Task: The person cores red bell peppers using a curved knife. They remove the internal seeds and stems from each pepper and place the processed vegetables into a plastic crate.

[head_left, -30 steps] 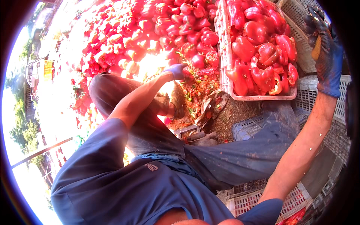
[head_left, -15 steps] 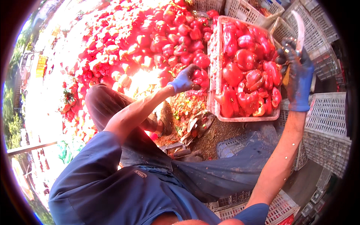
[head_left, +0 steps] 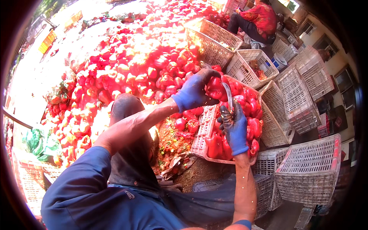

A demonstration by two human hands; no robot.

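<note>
Gloved in blue and black, my left hand (head_left: 197, 90) grips a red bell pepper (head_left: 215, 89) over the left side of a crate. My right hand (head_left: 234, 129), in a matching glove, is closed around a knife whose curved blade (head_left: 227, 96) points up beside the pepper. Whether the blade touches the pepper I cannot tell. Below both hands, the plastic crate (head_left: 200, 134) is filled with red bell peppers (head_left: 253, 128). The knife's handle is hidden in my right hand.
A large heap of red peppers (head_left: 130, 73) spreads to the left and far side. Crates (head_left: 214, 44) stand beyond, and stacked crates (head_left: 306, 168) line the right. A seated person (head_left: 260, 21) in a red patterned top is at the far right. Scraps (head_left: 172, 149) litter the ground.
My left hand has lifted the pepper up and over the crate. The right hand has brought the knife leftward, close to the pepper. The view has shifted, bringing a seated person into sight.
</note>
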